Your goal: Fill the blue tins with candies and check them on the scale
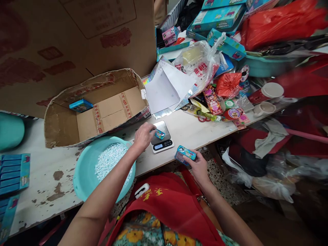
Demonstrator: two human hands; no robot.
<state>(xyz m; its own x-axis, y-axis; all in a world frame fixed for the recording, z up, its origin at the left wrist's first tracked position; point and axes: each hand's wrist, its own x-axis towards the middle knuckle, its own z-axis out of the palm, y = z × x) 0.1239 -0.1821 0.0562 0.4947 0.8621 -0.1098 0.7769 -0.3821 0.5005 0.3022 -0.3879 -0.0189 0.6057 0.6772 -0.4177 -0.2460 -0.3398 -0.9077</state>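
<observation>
My left hand (144, 136) reaches over a small digital kitchen scale (162, 144); its fingers are closed at the left end of a small blue candy tin (160, 134) on the weighing plate. The scale's display is lit, but I cannot read the figures surely. In my right hand (199, 167), right of the scale above the table's front edge, is a blue candy box (185, 154) with a printed front, held between thumb and fingers. Beside my left forearm stands a turquoise basin (84, 164) containing many small pale candies (110, 160).
Behind the basin lies an open cardboard carton (110, 109) with a blue box (81, 105) inside. Blue packs (14, 174) stand at the left. White paper (166, 87), plastic bags, wrapped sweets and a mug (264, 108) crowd the right. A large cardboard panel (77, 41) rises behind.
</observation>
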